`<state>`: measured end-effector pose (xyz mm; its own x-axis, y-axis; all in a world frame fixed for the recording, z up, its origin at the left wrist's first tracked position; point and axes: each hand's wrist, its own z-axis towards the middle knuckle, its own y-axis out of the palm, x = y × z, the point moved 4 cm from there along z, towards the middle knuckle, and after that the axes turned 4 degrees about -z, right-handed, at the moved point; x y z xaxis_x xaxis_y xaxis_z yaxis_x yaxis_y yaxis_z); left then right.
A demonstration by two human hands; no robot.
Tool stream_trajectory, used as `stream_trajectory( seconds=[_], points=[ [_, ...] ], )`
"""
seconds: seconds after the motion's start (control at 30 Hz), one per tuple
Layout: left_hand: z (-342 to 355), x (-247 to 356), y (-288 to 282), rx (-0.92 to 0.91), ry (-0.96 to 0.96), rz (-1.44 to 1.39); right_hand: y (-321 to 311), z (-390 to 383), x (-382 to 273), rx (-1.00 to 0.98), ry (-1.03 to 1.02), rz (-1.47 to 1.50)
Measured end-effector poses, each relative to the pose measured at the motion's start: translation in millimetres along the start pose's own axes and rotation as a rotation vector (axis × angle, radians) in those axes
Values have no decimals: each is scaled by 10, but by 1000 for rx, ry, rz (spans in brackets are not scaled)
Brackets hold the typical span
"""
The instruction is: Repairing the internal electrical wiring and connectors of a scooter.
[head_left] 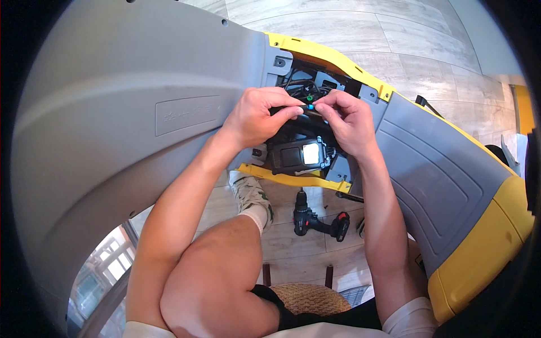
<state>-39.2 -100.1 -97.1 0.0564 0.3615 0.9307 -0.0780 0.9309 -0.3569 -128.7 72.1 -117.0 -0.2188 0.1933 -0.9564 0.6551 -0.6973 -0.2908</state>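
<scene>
Over an open compartment in a grey and yellow vehicle body, my two hands meet at a small cable connector with a blue band. My left hand pinches its left side between thumb and fingers. From the other side, my right hand pinches it, the fingertips nearly touching those of the left. Just behind the blue band sits a green connector among black cables. Nearer to me, below the hands, lies a black box with a white label. My fingers hide most of what they grip.
A large grey panel rises on the left, and a grey seat-like panel on the right. Yellow rims edge the compartment. A cordless drill lies on the tiled floor. A woven stool is under me.
</scene>
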Motion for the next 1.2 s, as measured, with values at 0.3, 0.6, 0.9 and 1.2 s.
stream_trajectory(
  seconds=[0.3, 0.6, 0.9, 1.2],
  points=[
    [33, 28, 7, -57, 115, 136, 0, -2, -45, 23, -73, -82],
    [17, 29, 38, -64, 174, 187, -3, 2, -57, 21, -126, -129],
    [11, 39, 51, -63, 209, 175, -7, 6, -75, -10, -132, -138],
    [-5, 49, 75, -11, 232, 208, -8, -1, -83, 22, -131, -148]
  ],
)
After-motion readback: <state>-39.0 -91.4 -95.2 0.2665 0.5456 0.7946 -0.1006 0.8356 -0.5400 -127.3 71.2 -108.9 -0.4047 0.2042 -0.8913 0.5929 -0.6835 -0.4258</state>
